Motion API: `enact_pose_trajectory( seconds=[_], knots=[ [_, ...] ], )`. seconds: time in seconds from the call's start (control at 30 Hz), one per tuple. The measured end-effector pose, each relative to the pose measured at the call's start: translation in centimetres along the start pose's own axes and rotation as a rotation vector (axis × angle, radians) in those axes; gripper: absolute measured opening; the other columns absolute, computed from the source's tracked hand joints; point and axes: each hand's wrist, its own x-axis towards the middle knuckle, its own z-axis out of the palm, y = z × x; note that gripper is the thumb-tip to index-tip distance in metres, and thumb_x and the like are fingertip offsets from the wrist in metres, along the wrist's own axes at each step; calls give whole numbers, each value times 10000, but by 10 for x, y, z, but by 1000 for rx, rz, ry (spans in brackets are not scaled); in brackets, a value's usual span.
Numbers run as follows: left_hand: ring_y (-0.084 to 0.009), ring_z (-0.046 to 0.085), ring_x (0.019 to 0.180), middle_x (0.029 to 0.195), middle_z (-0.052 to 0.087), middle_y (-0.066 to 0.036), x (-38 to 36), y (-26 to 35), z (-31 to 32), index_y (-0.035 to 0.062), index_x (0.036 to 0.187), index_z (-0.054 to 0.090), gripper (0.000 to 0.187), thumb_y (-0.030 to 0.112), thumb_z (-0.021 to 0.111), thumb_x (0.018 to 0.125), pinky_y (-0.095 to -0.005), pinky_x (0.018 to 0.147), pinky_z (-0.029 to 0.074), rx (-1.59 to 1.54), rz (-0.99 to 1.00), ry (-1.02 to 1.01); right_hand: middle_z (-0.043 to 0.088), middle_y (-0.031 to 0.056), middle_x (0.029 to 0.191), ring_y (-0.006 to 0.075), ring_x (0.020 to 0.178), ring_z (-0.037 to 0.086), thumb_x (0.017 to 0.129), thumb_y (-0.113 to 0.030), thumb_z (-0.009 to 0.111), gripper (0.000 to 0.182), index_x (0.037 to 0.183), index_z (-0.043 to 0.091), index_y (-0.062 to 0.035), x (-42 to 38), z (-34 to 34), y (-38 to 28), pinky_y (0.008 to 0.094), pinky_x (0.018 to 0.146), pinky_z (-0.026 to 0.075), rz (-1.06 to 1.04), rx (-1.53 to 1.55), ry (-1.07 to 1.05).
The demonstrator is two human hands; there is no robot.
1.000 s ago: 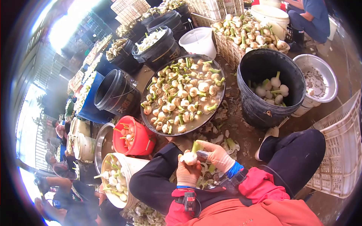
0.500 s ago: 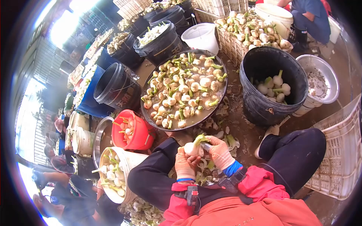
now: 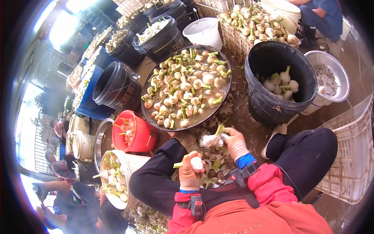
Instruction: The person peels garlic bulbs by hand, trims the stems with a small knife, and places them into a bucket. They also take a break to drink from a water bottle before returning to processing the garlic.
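My left hand (image 3: 189,173), gloved, grips a peeled white onion bulb (image 3: 196,163) with a short green stalk pointing left. My right hand (image 3: 235,142) is raised farther forward and holds a small knife together with a strip of white peel and green top (image 3: 212,139). Both hands are over my lap, where a pile of peelings (image 3: 213,165) lies. Just beyond the right hand sits a wide round pan (image 3: 224,99) full of onions in muddy water.
A black bucket (image 3: 272,105) with several peeled onions stands right of the pan. A red bucket (image 3: 144,138) and a white bucket (image 3: 130,167) of onions sit at my left knee. Metal bowl (image 3: 339,74), white crates (image 3: 350,156), more buckets behind; another person at top right (image 3: 319,15).
The hands have come apart: my right hand moved forward and up, pulling the peel and green top off, while my left hand dropped back with the bulb.
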Motion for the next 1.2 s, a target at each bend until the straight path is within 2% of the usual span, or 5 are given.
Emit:
enact_pose_trajectory(
  seconds=[0.13, 0.53, 0.73, 1.07, 1.2],
  knots=[
    [-162, 612, 715, 930, 575, -77, -1, 1, -7, 69, 1120, 546, 409, 378, 624, 864, -245, 465, 489, 78, 72, 93, 632, 107, 1070, 252, 970, 613, 711, -19, 637, 352, 1060, 634, -63, 8, -11, 12, 301, 845, 474, -526, -1084, -114],
    [-139, 578, 805, 1030, 550, -77, 10, 10, -4, 30, 1215, 451, 781, 343, 850, 621, -259, 711, 496, 919, 767, -146, 648, 68, 992, 134, 909, 603, 853, -22, 597, 301, 1153, 585, -44, -62, 48, -31, 265, 801, 483, -512, -688, -528],
    [-147, 578, 784, 1032, 538, -66, 7, 8, -9, 31, 1063, 512, 572, 272, 830, 653, -265, 670, 511, 219, 448, -89, 629, 40, 973, 91, 832, 583, 887, -40, 575, 322, 1205, 534, -12, -70, 52, -43, 224, 697, 484, -20, -2, -550],
    [-173, 552, 837, 927, 560, -73, 2, 14, 8, 45, 879, 587, 365, 246, 815, 677, -291, 711, 459, 911, 996, -48, 617, 120, 1062, 222, 852, 638, 846, 15, 550, 395, 1232, 515, -63, -74, 52, -47, 297, 750, 501, -668, -825, -496],
    [-171, 588, 825, 952, 575, -72, 7, 13, 3, 54, 940, 595, 476, 501, 657, 789, -303, 735, 509, 201, 529, -37, 585, 47, 927, 86, 746, 585, 891, 9, 523, 386, 1271, 471, -33, -79, 49, -62, 249, 727, 502, -13, -70, -627]
  ],
)
